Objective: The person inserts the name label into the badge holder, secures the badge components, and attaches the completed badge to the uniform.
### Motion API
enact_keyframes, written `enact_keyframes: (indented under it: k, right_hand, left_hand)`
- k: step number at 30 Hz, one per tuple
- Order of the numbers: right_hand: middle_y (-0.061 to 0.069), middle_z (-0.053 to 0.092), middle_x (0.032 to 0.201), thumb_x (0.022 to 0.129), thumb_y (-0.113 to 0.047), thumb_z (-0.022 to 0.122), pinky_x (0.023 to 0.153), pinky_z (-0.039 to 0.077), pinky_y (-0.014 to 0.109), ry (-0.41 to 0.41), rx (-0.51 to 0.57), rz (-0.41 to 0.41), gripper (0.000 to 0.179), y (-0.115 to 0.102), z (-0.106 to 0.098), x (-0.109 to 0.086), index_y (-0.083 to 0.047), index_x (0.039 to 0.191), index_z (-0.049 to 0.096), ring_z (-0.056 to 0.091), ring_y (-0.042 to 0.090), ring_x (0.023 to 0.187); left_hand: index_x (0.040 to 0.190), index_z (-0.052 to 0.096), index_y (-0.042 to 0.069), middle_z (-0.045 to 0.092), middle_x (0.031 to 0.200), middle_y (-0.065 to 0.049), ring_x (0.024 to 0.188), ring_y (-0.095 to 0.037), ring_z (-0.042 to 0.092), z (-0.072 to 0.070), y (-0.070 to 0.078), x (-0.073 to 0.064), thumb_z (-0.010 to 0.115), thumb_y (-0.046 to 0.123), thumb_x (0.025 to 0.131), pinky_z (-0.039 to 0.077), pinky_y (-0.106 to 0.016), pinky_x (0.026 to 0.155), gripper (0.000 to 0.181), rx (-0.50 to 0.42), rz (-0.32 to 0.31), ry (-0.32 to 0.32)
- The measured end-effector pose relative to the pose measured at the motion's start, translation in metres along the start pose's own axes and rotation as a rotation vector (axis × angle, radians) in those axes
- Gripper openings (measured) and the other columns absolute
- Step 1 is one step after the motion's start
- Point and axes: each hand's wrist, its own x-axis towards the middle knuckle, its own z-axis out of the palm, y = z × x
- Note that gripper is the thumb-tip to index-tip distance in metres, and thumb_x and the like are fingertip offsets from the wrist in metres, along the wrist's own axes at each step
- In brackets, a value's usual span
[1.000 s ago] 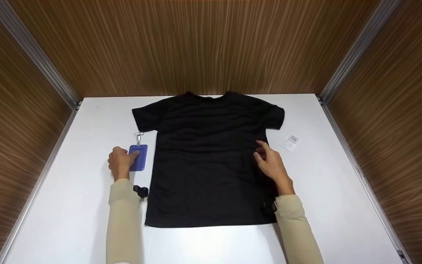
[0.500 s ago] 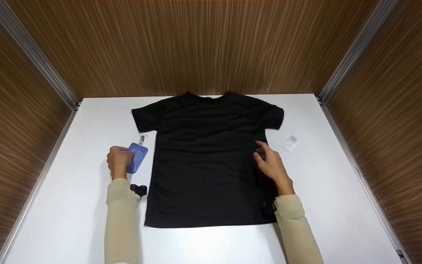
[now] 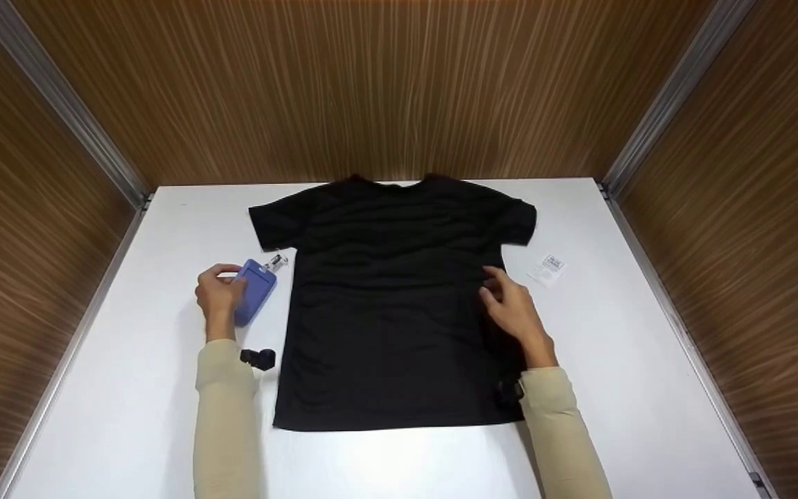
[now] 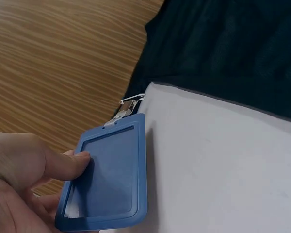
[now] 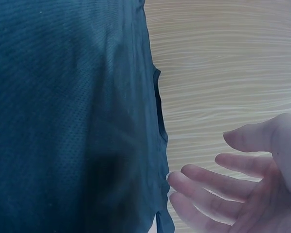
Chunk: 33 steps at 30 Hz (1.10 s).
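A blue badge holder (image 3: 255, 291) with a clear strap and metal clip (image 3: 276, 262) at its top is pinched by my left hand (image 3: 219, 291), left of the shirt. In the left wrist view the thumb lies on the front of the badge holder (image 4: 114, 170), fingers behind it. A black T-shirt (image 3: 392, 312) lies spread flat, neck toward the back wall. Over its right side is my right hand (image 3: 513, 308), fingers loosely bent and holding nothing. The right wrist view shows that hand (image 5: 252, 184) with its fingers spread apart above the shirt.
A small white card (image 3: 548, 270) with printed code lies right of the shirt on the white table (image 3: 648, 388). Wood-grain panels (image 3: 371, 90) wall the table at the back and both sides. Small black wrist cameras (image 3: 258, 358) sit on the sleeves.
My left hand has lifted the badge holder and shifted slightly left, and the holder has tilted so its clip end leans right. The right hand and shirt have stayed put.
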Motion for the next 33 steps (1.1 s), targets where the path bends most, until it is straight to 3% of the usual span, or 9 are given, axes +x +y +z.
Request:
enact_keyframes:
  k: [6,10,15,25,33]
  right_hand:
    - [0.027,0.071,0.121,0.100,-0.010,0.063,0.092,0.058,0.053,-0.028,0.031,0.004,0.044,-0.004,0.001,0.002,0.001,0.143,0.056,0.073,0.041,0.103]
    - [0.026,0.072,0.121,0.099,-0.012,0.066,0.092,0.058,0.052,-0.048,0.085,-0.028,0.042,-0.008,0.002,0.004,0.000,0.139,0.061,0.074,0.039,0.103]
    - [0.024,0.071,0.125,0.097,-0.013,0.070,0.095,0.057,0.052,-0.101,0.181,-0.054,0.038,-0.017,0.006,0.007,-0.001,0.133,0.066,0.073,0.039,0.108]
    - [0.024,0.071,0.126,0.096,-0.013,0.073,0.097,0.056,0.051,-0.147,0.333,-0.074,0.039,-0.035,0.020,0.012,-0.002,0.133,0.067,0.071,0.037,0.111]
    - [0.029,0.068,0.128,0.097,-0.010,0.070,0.092,0.058,0.050,-0.167,0.355,-0.050,0.041,-0.044,0.028,0.013,0.002,0.135,0.064,0.070,0.042,0.111]
  left_hand:
    - [0.116,0.076,0.008,0.077,0.107,-0.019,0.083,-0.014,0.064,-0.004,0.014,-0.009,0.071,0.008,0.089,0.045,-0.031,0.079,0.027,-0.017,0.051,-0.035]
    - [0.114,0.077,0.007,0.077,0.109,-0.021,0.089,-0.019,0.069,-0.001,0.024,-0.017,0.072,0.006,0.089,0.045,-0.029,0.080,0.026,-0.025,0.116,-0.071]
    - [0.113,0.077,0.007,0.077,0.110,-0.022,0.098,-0.030,0.071,0.007,0.034,-0.028,0.073,0.005,0.089,0.045,-0.030,0.081,0.025,-0.015,0.180,-0.125]
    - [0.111,0.076,0.005,0.077,0.106,-0.022,0.090,-0.026,0.070,0.024,0.052,-0.049,0.073,0.002,0.088,0.046,-0.029,0.079,0.022,-0.016,0.250,-0.219]
    - [0.106,0.077,0.005,0.077,0.103,-0.021,0.094,-0.030,0.070,0.037,0.062,-0.066,0.074,-0.001,0.087,0.049,-0.032,0.081,0.021,-0.048,0.312,-0.266]
